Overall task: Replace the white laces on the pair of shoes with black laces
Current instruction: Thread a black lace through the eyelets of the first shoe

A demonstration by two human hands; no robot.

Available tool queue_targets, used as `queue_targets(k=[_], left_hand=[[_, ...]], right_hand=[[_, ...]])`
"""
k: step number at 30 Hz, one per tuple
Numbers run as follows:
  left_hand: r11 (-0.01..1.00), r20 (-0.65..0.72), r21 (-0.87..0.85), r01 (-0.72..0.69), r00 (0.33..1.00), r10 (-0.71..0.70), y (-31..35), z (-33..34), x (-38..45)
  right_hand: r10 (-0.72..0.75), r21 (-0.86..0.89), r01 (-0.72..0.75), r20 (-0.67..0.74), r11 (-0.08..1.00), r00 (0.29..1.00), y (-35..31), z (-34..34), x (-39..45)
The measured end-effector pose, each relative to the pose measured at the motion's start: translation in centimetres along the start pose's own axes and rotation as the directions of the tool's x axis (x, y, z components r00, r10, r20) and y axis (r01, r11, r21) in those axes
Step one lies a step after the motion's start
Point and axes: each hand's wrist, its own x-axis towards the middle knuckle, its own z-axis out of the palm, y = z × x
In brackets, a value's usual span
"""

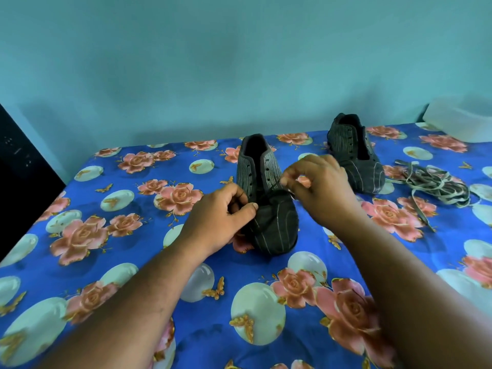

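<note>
The left hand [226, 206] covers the near shoe [269, 203] along its left side by the lowest eyelets, and its curled fingers hide whatever they pinch there. A black lace [271, 189] shows only as a thin dark line across the vamp; its ends vanish under both hands, and which eyelets it passes through is too dark to tell. The right hand [316, 182] blocks the far shoe [356, 158] at its toe. The white laces [436, 185] lie in a tangle, strands impossible to count. A pale object [460, 118] at the right edge is blurred and cut off, as is a dark panel [18, 166] at the left
</note>
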Motion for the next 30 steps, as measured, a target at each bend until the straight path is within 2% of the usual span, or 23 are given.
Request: queue_targets(k=[3, 5, 8, 10, 14, 18, 22, 25, 27, 30], left_hand=[[1.0, 0.002, 0.008, -0.013, 1.0, 0.013, 0.0, 0.0, 0.0], [0.999, -0.003, 0.012, -0.031, 1.0, 0.031, 0.0, 0.1, -0.1], [1.0, 0.008, 0.005, -0.026, 1.0, 0.026, 0.1, 0.1, -0.1], [1.0, 0.029, -0.008, -0.001, 1.0, 0.001, 0.0, 0.0, -0.2], [0.994, 0.027, 0.108, -0.005, 1.0, 0.002, -0.1, 0.1, -0.2], [0.997, 0.011, 0.082, 0.006, 1.0, -0.007, -0.2, 0.3, -0.2], [0.997, 0.016, 0.08, -0.005, 1.0, 0.004, -0.3, 0.4, -0.2], [0.996, 0.015, 0.092, -0.002, 1.0, 0.0, -0.3, 0.2, -0.3], [0.99, -0.011, 0.138, -0.029, 0.999, 0.03, -0.2, 0.2, -0.3], [0.968, -0.097, 0.213, -0.134, 0.983, 0.157, 0.0, 0.2, -0.2]], right_hand=[[0.174, 0.113, -0.15, -0.239, 0.982, 0.955, 1.9, -1.7, 0.9], [0.247, 0.037, -0.25, -0.345, 0.967, 0.905, 3.2, -2.8, 1.0], [0.309, -0.074, -0.355, -0.348, 0.932, 0.885, 3.7, -3.1, 0.7], [0.293, -0.076, -0.335, -0.332, 0.939, 0.897, 3.0, -2.5, 0.6], [0.21, -0.06, -0.243, -0.333, 0.968, 0.919, 1.6, -1.7, 0.7], [0.339, 0.014, -0.372, -0.449, 0.928, 0.827, 3.8, -3.8, 1.0], [0.43, -0.033, -0.483, -0.403, 0.875, 0.808, 4.3, -3.9, 0.8], [0.363, -0.08, -0.412, -0.344, 0.907, 0.866, 3.0, -2.5, 0.6], [0.226, -0.079, -0.256, -0.27, 0.964, 0.936, 2.2, -1.9, 0.6], [0.021, -0.01, -0.021, -0.057, 1.0, 0.998, 1.3, -1.2, 0.4]])
